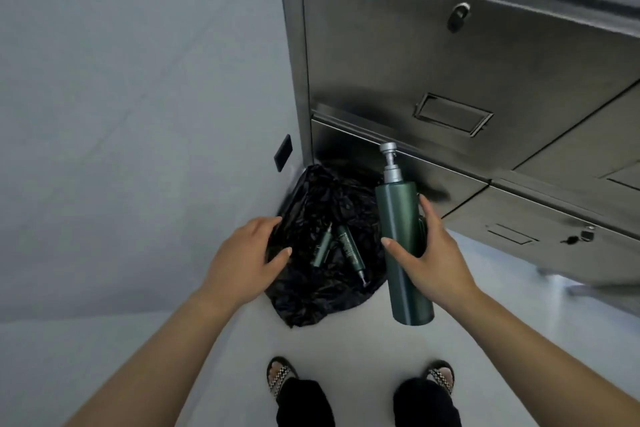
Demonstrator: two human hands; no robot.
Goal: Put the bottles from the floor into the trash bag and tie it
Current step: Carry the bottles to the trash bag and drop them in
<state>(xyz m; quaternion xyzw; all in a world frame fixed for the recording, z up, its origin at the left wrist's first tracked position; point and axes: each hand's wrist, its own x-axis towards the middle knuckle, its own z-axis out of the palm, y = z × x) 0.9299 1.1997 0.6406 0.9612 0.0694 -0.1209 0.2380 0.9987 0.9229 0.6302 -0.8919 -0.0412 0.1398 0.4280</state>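
Head view, looking down past our arms: we hold a tall green pump bottle [398,215] in our right hand [429,260], thumb across its front and fingers wrapped round the far side. The bottle is clear of the floor [346,340], nearly upright with its silver pump head leaning slightly away from us, and it hangs just beside the right edge of the black trash bag [311,298].

Our left hand [242,253] is at the left side of the bag's mouth. Its fingers are curled over the crumpled plastic rim and seem to grip it, with the thumb stretched out over the opening. How firmly the plastic is pinched we cannot tell.

The bag sits on the floor in the corner where the pale wall [121,114] meets a steel cabinet [415,55], and its mouth is open towards us. Inside it lie two smaller green bottles, one slim [322,248] and one labelled [349,250], side by side and touching near their upper ends.

A padlock [458,15] hangs on the cabinet's upper door. A small black plate [283,152] is fixed low on the wall, near the bag. Our feet, in checked-strap sandals [278,374], stand on the floor near the bag.
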